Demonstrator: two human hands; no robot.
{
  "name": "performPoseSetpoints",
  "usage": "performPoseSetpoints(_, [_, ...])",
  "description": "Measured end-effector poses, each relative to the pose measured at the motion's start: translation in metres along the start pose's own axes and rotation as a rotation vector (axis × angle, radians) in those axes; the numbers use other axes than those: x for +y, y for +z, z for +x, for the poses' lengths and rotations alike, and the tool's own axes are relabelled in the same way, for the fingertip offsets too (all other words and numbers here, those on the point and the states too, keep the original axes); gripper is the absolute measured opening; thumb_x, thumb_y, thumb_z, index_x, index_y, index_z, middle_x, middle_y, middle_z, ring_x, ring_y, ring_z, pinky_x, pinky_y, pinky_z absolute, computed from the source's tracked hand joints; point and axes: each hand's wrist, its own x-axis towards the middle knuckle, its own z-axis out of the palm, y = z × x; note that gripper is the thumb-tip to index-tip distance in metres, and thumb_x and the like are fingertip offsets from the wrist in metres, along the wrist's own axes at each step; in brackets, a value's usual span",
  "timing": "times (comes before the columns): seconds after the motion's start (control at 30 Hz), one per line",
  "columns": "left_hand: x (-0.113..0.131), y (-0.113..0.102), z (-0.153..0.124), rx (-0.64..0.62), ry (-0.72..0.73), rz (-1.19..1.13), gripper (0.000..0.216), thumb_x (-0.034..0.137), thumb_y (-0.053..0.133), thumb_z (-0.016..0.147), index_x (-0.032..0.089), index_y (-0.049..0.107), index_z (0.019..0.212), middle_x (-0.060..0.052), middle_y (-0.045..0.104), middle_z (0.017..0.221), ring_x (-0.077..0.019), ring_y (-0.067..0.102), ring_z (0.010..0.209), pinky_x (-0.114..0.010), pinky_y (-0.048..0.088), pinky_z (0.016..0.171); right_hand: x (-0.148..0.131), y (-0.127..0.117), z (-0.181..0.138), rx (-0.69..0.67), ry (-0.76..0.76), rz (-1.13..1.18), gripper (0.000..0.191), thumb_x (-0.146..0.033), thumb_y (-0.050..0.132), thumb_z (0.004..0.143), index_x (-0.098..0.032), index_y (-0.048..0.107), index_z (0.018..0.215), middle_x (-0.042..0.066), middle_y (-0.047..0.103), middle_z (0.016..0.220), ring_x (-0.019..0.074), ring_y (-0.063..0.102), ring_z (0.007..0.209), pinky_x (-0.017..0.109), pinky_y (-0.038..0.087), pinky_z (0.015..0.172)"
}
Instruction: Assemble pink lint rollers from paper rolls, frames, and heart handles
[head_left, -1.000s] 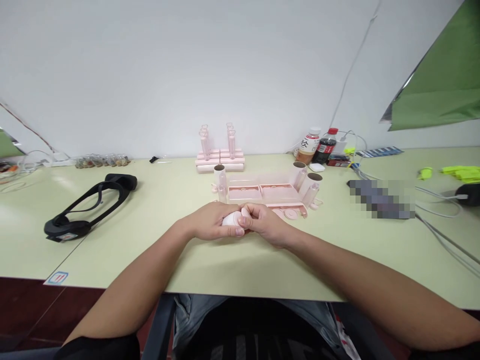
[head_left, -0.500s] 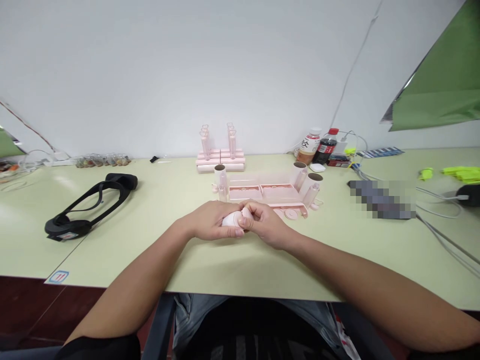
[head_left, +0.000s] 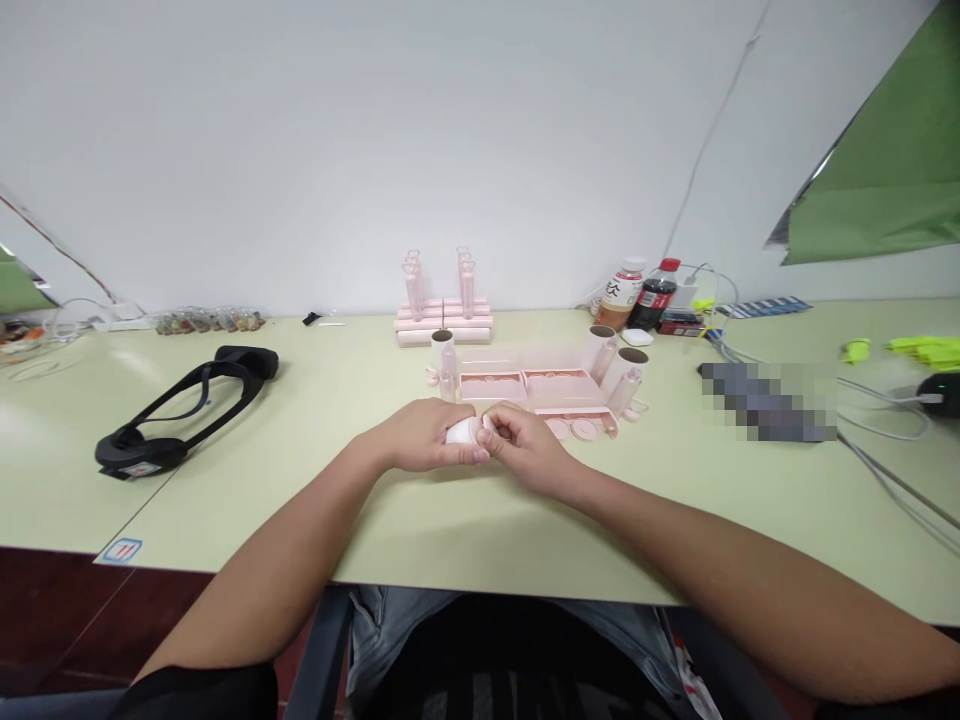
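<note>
My left hand point(head_left: 416, 437) is wrapped round a short white and pale pink tube point(head_left: 460, 432), its thumb along the near side. My right hand point(head_left: 531, 447) has closed its thumb and fingers at the tube's right end, pinching a small pale pink cap point(head_left: 486, 424) there. Fingers cover most of the cap, so I cannot tell how far it sits on the tube. Just beyond my hands lie open pink trays point(head_left: 559, 383) and round pink discs point(head_left: 583, 430). Pale tubes with brown inner walls point(head_left: 630, 372) stand beside the trays.
Finished-looking pink tubes point(head_left: 444, 330) are stacked by the wall, with clear loop-topped ones upright on them. Drink bottles point(head_left: 621, 295) stand at the back right. A black headset point(head_left: 187, 410) lies left; a blurred dark object point(head_left: 765, 402) and white cables point(head_left: 892, 470) lie right.
The right fingers have shifted slightly at the tube's end, and less of the pink cap shows. Both hands otherwise keep their hold; the view has moved a little.
</note>
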Motion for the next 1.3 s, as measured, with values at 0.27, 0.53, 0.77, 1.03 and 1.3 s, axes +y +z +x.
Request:
performPoseSetpoints(0.27, [0.002, 0.004, 0.002, 0.015, -0.078, 0.089, 0.049, 0.067, 0.053, 0.080, 0.020, 0.061, 0.091, -0.004, 0.068, 0.085, -0.0200, 0.060, 0.072, -0.025, 0.036, 0.059, 0.010, 0.000, -0.001, -0.083, 0.060, 0.113, 0.033, -0.052, 0.059, 0.086, -0.019, 0.057, 0.093, -0.001, 0.056, 0.078, 0.0128, 0.049, 0.067, 0.025, 0.037, 0.060])
performPoseSetpoints(0.53, [0.004, 0.006, 0.003, 0.030, -0.128, 0.146, 0.044, 0.061, 0.056, 0.077, 0.021, 0.063, 0.094, -0.005, 0.071, 0.089, -0.0227, 0.063, 0.073, -0.027, 0.037, 0.058, 0.008, 0.002, -0.003, -0.052, 0.111, 0.009, 0.037, -0.048, 0.067, 0.080, -0.021, 0.061, 0.105, 0.001, 0.062, 0.085, 0.0148, 0.052, 0.071, 0.027, 0.041, 0.064])
performPoseSetpoints(0.77, [0.005, 0.006, 0.003, 0.029, -0.121, 0.125, 0.047, 0.061, 0.054, 0.079, 0.022, 0.063, 0.105, -0.005, 0.072, 0.095, -0.0244, 0.064, 0.077, -0.028, 0.038, 0.060, 0.008, 0.004, -0.004, -0.017, 0.087, 0.051, 0.034, -0.041, 0.066, 0.081, -0.024, 0.060, 0.109, 0.000, 0.062, 0.081, 0.0152, 0.053, 0.069, 0.028, 0.042, 0.063])
performPoseSetpoints(1.03, [0.005, 0.008, 0.003, 0.029, -0.131, 0.130, 0.050, 0.060, 0.055, 0.079, 0.022, 0.063, 0.109, -0.007, 0.072, 0.095, -0.0259, 0.065, 0.079, -0.029, 0.040, 0.063, 0.009, 0.005, -0.007, -0.051, 0.098, 0.079, 0.039, -0.037, 0.060, 0.086, -0.026, 0.051, 0.122, 0.003, 0.068, 0.094, 0.0178, 0.062, 0.077, 0.032, 0.047, 0.070])
performPoseSetpoints(1.3, [-0.007, 0.010, 0.004, 0.303, -0.099, -0.224, 0.045, 0.061, 0.054, 0.081, 0.018, 0.062, 0.092, -0.002, 0.066, 0.082, -0.0183, 0.060, 0.074, -0.026, 0.042, 0.065, 0.008, 0.004, -0.002, -0.010, 0.074, 0.404, 0.050, -0.040, 0.068, 0.081, -0.023, 0.047, 0.123, 0.007, 0.064, 0.105, 0.0170, 0.063, 0.081, 0.032, 0.052, 0.069])
